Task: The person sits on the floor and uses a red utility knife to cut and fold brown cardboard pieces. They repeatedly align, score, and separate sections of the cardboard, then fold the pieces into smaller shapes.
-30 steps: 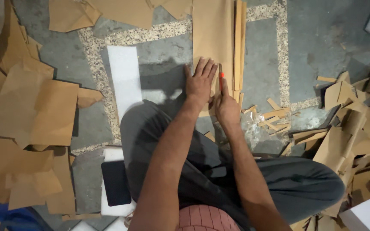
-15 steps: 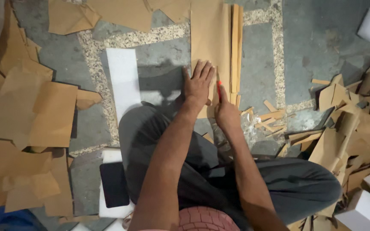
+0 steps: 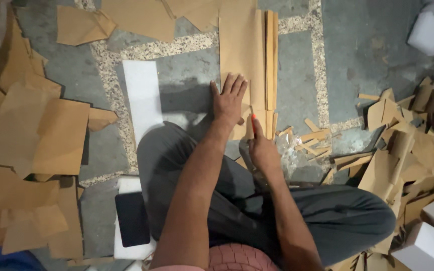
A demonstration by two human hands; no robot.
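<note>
Two bare forearms run up from the bottom edge, no sleeves showing on either, no watch, ring or band visible. Left hand (image 3: 229, 100) bare, no glove. Right hand (image 3: 263, 150) bare, no glove. Legs covered by loose dark grey fabric trousers (image 3: 342, 221), plain, creased and folded at the knees, no visible pockets or markings. At the bottom centre a strip of pinkish-red checked fabric top (image 3: 237, 258), fine grid pattern, only its lower part in view. Feet hidden, footwear cannot be told
</note>
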